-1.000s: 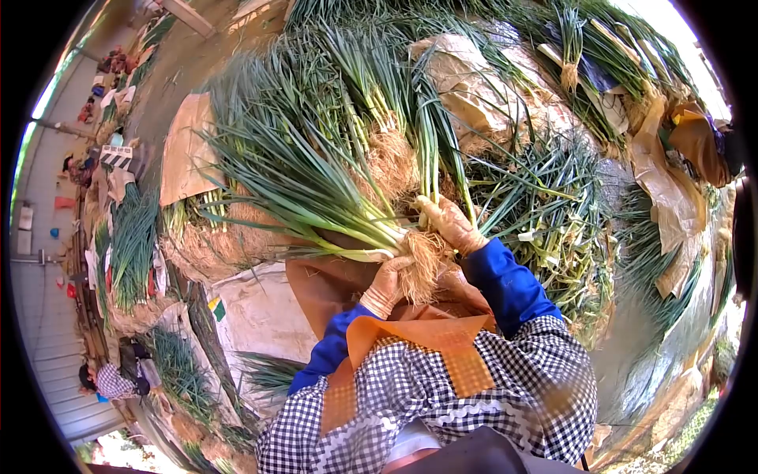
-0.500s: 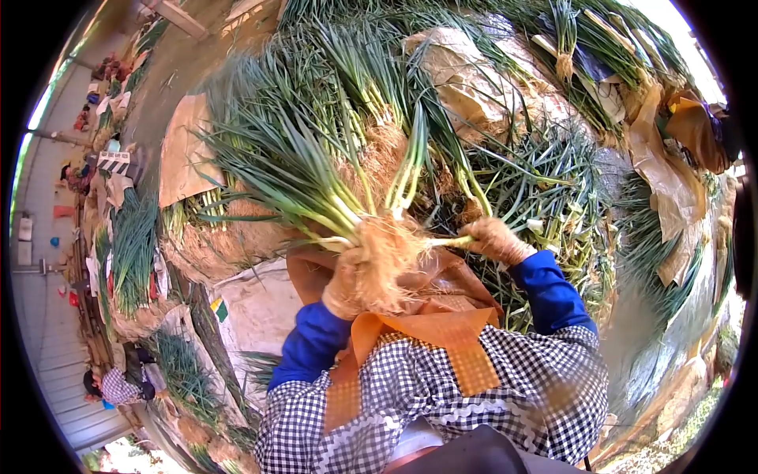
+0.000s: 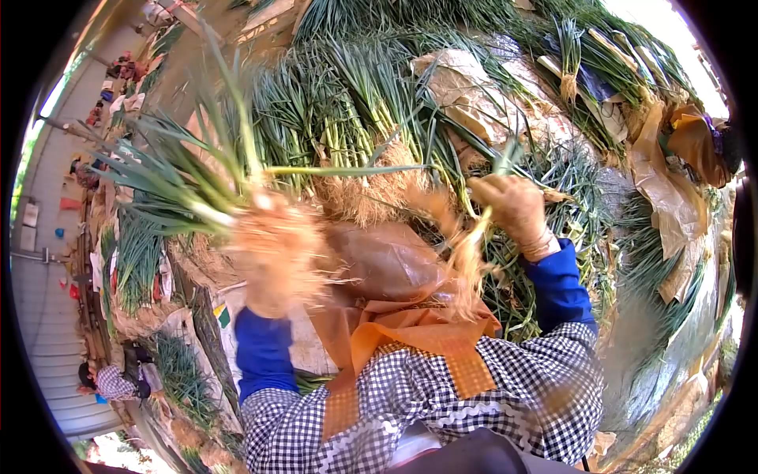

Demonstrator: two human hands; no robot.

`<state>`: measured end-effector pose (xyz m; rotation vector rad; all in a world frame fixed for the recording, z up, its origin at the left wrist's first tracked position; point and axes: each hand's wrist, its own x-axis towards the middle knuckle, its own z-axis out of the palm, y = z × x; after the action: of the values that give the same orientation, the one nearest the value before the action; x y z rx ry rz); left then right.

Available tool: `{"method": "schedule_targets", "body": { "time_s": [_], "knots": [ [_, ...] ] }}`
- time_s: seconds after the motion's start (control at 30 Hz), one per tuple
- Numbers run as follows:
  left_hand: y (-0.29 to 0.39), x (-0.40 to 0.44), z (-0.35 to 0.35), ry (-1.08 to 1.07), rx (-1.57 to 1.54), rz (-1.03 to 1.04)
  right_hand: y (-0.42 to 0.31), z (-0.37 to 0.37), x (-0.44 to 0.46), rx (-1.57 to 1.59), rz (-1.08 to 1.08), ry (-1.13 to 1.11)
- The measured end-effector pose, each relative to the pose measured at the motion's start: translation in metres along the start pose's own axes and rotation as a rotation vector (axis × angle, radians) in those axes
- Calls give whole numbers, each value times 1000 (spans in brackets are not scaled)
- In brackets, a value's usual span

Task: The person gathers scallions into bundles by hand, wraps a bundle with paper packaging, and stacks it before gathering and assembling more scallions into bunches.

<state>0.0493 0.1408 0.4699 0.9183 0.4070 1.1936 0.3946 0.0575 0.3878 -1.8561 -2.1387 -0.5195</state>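
On the left, my left hand (image 3: 268, 288), smeared by motion, is closed around a bunch of green onions (image 3: 212, 212). Their leaves point up and left, and a pale tangle of roots spreads over the hand. My right hand (image 3: 512, 207), in a tan glove, has its fingers wrapped round a smaller green onion (image 3: 476, 237) whose blurred roots hang down over my lap. A single stalk stretches sideways between the two hands. Below lies an orange-brown apron (image 3: 387, 261) across my lap.
In front of me lies a pile of green onions (image 3: 347, 150) with roots facing me. Loose leaves (image 3: 572, 170) are heaped at right, beside crumpled sheeting (image 3: 474, 87). Another person (image 3: 118, 383) sits far left, and more bundles (image 3: 138, 253) lie on that side.
My left hand has swung left with its bunch, away from my right hand. My right hand has risen slightly, with roots now hanging below it.
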Motion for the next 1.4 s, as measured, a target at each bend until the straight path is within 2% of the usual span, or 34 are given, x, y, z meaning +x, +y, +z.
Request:
{"method": "schedule_targets", "body": {
  "time_s": [0.03,0.1,0.17,0.2,0.23,0.3,0.37,0.4,0.5,0.57,0.6,0.63,0.7,0.73,0.77,0.83,0.87,0.9,0.93,0.97,1.0,1.03,1.1,1.17,1.23,1.3,1.37,1.4],
  "knots": [
    [-34,-16,-20,118,108,-16,-12,2,6,-42,-127,-118],
    [-85,-46,-58,103,-90,-394,-29,25,12,62,-296,-253],
    [-138,-76,-98,111,-202,-578,-47,41,20,80,-385,-434],
    [-165,-91,-120,-189,156,-341,-55,54,21,53,-441,-425],
    [-177,-101,-119,-199,112,-385,-62,67,23,25,-496,-411],
    [-180,-106,-90,95,-318,-726,-75,83,33,111,-472,-475],
    [-184,-108,-72,177,-423,-807,-77,95,34,159,-574,-278],
    [-186,-109,-66,196,-446,-823,-78,99,30,161,-575,-282],
    [-190,-108,-57,221,-486,-839,-73,97,12,1072,292,28],
    [-192,-107,-52,236,-508,-837,-77,84,-8,1606,787,-316],
    [-192,-108,-49,240,-523,-837,-85,88,-16,1682,868,-448],
    [-191,-107,-45,242,-536,-836,-97,93,-24,1642,848,-527],
    [-190,-104,-38,255,-566,-815,-108,94,-31,1100,504,-435],
    [-191,-103,-34,263,-590,-804,-114,92,-29,900,456,-272],
    [-191,-102,-31,260,-608,-794,-112,86,-30,938,307,-152],
    [-190,-98,-30,239,-639,-781,-110,59,-32,1128,272,-367],
    [-189,-96,-33,216,-657,-783,-107,49,-41,1405,382,-371],
    [-188,-94,-36,171,-693,-789,-87,20,-42,1537,463,-633],
    [-185,-93,-37,206,-627,-789,-67,29,-67,1671,433,-563],
    [-181,-93,-37,241,-560,-791,-48,8,-68,1895,504,-486],
    [-181,-92,-38,248,-545,-802,-27,12,-82,2009,669,-309],
    [-183,-92,-40,254,-525,-818,-1,2,-74,1700,738,-397],
    [-188,-92,-44,247,-516,-863,14,64,-84,476,470,-226],
    [-194,-92,-51,227,-491,-904,-21,61,-48,821,478,-151],
    [-199,-99,-60,230,-478,-929,-70,34,7,836,131,-126],
    [-196,-93,-50,256,-526,-859,-105,49,47,796,-134,-151],
    [-175,-87,-31,237,-647,-903,-137,64,73,625,-306,-172],
    [-176,-90,-35,247,-613,-907,-150,74,83,532,-408,-319]
  ]
}}
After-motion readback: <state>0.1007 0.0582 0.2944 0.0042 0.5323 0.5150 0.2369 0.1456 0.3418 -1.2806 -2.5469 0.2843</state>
